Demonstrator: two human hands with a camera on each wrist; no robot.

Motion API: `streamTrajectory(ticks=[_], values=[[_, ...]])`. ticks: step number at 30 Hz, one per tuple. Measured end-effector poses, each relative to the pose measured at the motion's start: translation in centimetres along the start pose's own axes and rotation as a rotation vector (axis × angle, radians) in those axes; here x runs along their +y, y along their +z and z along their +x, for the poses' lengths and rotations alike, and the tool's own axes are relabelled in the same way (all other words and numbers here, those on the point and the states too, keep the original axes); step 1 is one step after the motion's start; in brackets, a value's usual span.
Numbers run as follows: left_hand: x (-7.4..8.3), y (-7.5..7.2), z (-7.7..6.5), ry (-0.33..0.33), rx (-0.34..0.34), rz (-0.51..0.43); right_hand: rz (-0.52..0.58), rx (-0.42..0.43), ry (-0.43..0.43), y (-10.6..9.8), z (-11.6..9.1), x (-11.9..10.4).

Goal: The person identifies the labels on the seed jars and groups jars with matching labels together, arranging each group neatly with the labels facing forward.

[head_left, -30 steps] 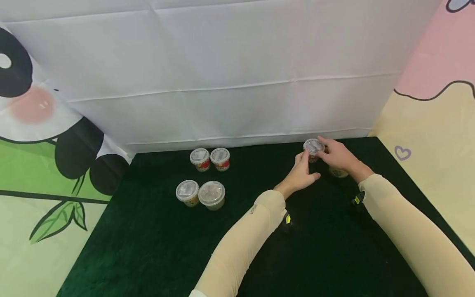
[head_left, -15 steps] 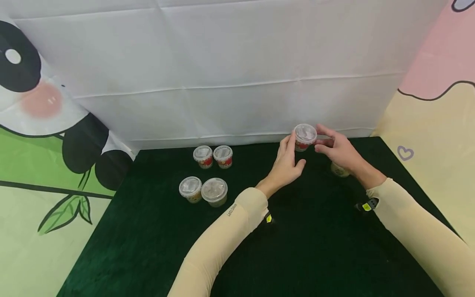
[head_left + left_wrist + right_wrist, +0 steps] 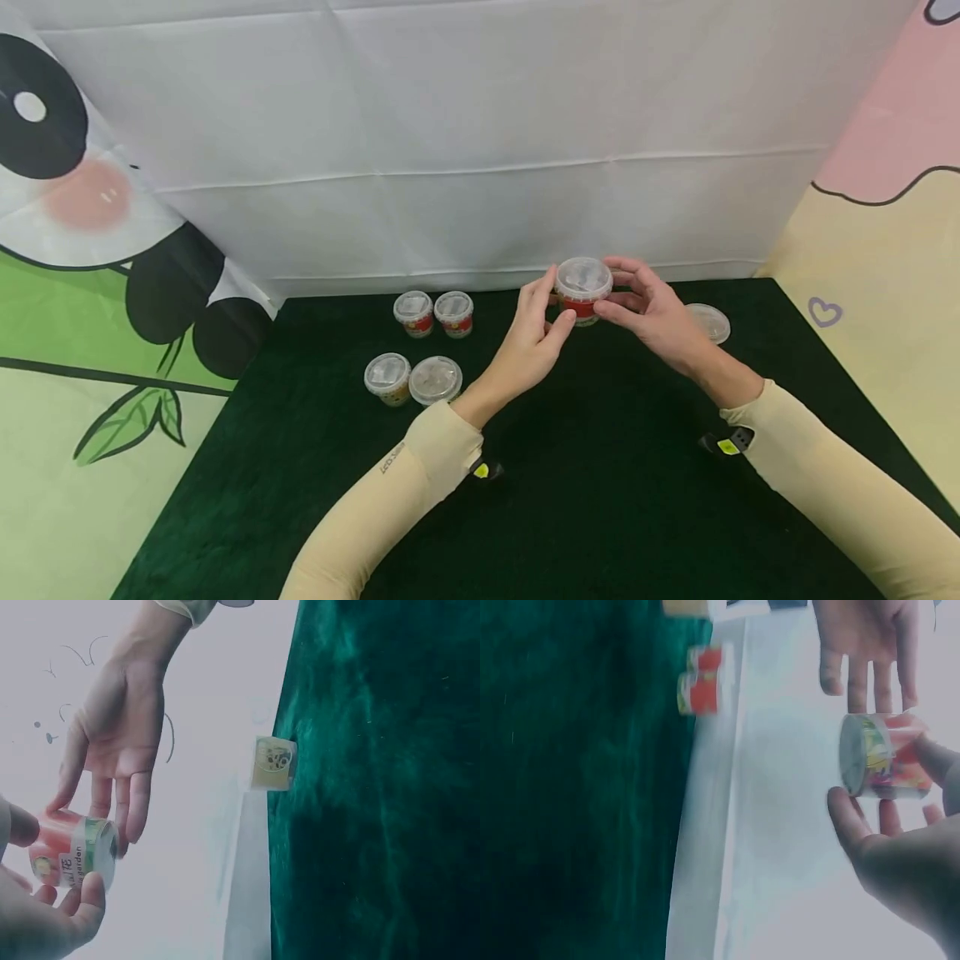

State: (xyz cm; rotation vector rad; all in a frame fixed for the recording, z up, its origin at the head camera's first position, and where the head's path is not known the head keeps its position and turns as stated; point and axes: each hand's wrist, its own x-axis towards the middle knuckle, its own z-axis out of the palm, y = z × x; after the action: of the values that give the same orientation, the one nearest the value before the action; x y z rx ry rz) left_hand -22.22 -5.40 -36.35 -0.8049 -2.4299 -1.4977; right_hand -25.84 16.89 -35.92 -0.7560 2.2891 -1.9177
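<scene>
A small clear plastic tub (image 3: 583, 287) with a translucent lid and a red label is raised above the far part of the table, between both hands. My left hand (image 3: 525, 337) holds its left side, the thumb at the front. From the right, my right hand (image 3: 652, 321) holds it too, its thumb near the label. In the left wrist view the tub (image 3: 73, 851) lies across the left hand's fingers (image 3: 91, 896). The right wrist view shows the right thumb and fingers around the tub (image 3: 881, 757), with the left hand's fingertips at its far side.
Two red-labelled tubs (image 3: 413, 312) stand at the back left of the green table (image 3: 600, 500). Before them stand two more lidded tubs (image 3: 387, 377), one partly behind the left wrist. Another lidded tub (image 3: 709, 322) stands beyond the right hand. A white cloth wall (image 3: 480, 217) rises behind.
Both hands have carried the red-labelled tub up off the table and leftward, nearer to me. The right-hand tub's lid has come into view past the right hand.
</scene>
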Motion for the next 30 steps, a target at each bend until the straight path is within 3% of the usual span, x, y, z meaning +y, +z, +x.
streamTrajectory(ticks=[6,11,15,24,30], values=[[0.0,-2.4,-2.6,-0.079,-0.049,0.015,0.071,-0.134,0.055,2.3,-1.0,-0.6],[-0.4,-3.4,-3.8,-0.164,-0.061,-0.014,0.158,-0.175,0.14,3.9,-1.5,-0.5],[-0.7,-4.3,-4.3,-0.22,-0.084,-0.09,0.246,-0.197,0.213,4.7,-1.5,-0.3],[-0.4,-5.9,-4.9,-0.266,-0.11,-0.292,0.266,-0.285,0.188,5.2,-1.3,-0.7],[-0.9,-6.1,-5.1,-0.305,-0.13,-0.355,0.375,-0.325,0.298,5.2,-1.2,-0.8]])
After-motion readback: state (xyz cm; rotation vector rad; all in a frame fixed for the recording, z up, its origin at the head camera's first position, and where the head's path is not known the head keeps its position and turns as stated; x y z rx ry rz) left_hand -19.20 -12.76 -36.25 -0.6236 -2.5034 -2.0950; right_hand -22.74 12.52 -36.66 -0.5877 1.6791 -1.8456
